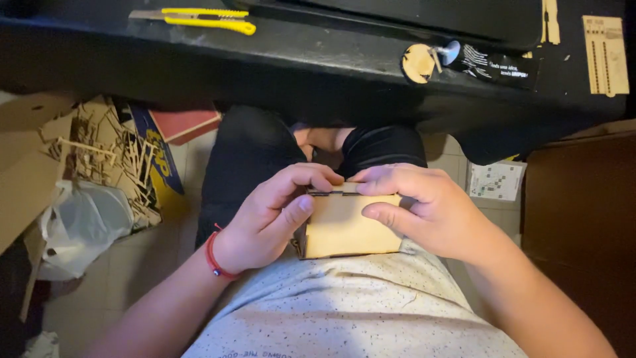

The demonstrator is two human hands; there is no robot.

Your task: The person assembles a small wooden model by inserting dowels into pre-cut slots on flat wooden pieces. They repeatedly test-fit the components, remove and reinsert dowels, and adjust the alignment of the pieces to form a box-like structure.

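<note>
Both hands hold a small wooden box (pixel 348 225) over the lap, below the near edge of the dark tabletop (pixel 318 59). The left hand (pixel 268 215) and right hand (pixel 424 205) each have their grip pinching the box's top edge, thumbs on its face. A yellow knife (pixel 199 18) lies on the tabletop's far left.

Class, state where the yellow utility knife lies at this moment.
In the head view, the yellow utility knife lies on the black desk at upper left, far from both hands.

One head-worn camera looks steeply down, close over the lap, with the black desk's edge (pixel 318 66) seemingly above.
</note>
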